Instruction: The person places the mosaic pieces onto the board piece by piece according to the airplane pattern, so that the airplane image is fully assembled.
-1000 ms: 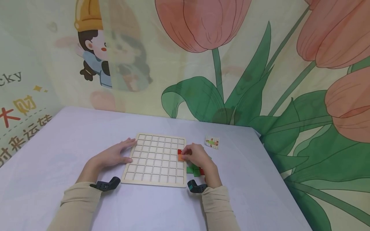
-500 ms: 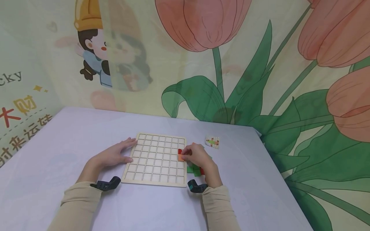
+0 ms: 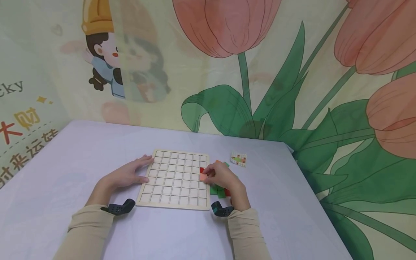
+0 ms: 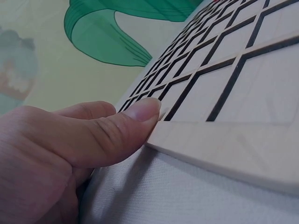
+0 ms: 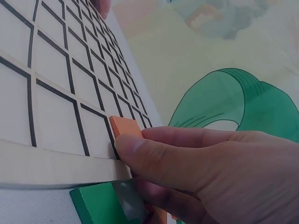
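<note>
A square wooden grid board [image 3: 172, 207] lies on the white-covered table. My left hand [image 3: 128, 173] rests at its left edge with fingers extended, the thumb tip [image 4: 142, 109] against the rim in the left wrist view. At the right-hand column, my right hand [image 3: 222, 175] pinches an orange square tile [image 5: 125, 125] between thumb and fingers. This tile sits slightly tilted at a grid cell, partly covered by the thumb. Directly beyond it, a red tile [image 3: 202, 170] lies in the same column, partly hidden by the fingers.
Green tiles [image 3: 213, 190] and a red tile [image 3: 227, 193] lie beside the board's right edge, partly under my right hand. Another orange tile [image 3: 219, 161] shows behind that hand. A small picture card [image 3: 238, 159] lies farther back. A printed cloth backdrop [image 3: 149, 112] rises behind the table.
My right thumb has slid slightly toward me along the orange tile, and that tile's face looks paler. More of the loose tiles behind this hand shows. The left hand stays put.
</note>
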